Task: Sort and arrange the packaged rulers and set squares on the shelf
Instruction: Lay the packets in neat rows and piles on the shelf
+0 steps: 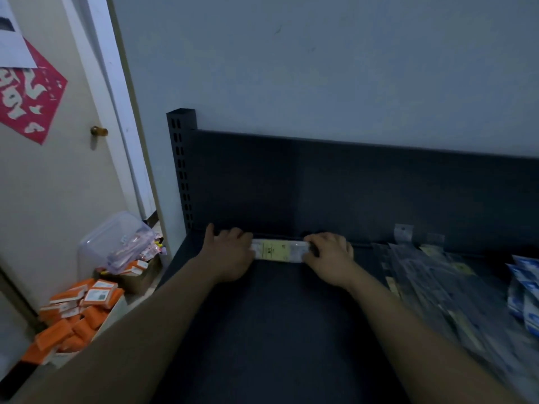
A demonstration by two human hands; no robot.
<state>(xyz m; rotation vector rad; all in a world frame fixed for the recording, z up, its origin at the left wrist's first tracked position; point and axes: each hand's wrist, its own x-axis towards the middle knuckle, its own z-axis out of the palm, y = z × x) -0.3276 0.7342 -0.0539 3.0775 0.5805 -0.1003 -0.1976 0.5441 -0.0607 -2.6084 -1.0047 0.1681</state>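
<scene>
Near right on the dark shelf (pixel 277 330): loose pile of packaged rulers (pixel 431 290). Farther in, against the back panel (pixel 364 188): one ruler pack (pixel 280 251) lying crosswise, gripped at each end by curled fingers of left hand (pixel 229 253) and right hand (pixel 329 255).

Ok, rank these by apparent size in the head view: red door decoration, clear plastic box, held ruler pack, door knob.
Red door decoration and clear plastic box: about alike, unranked.
Ruler pack, ends covered.
Door knob, smallest.
</scene>
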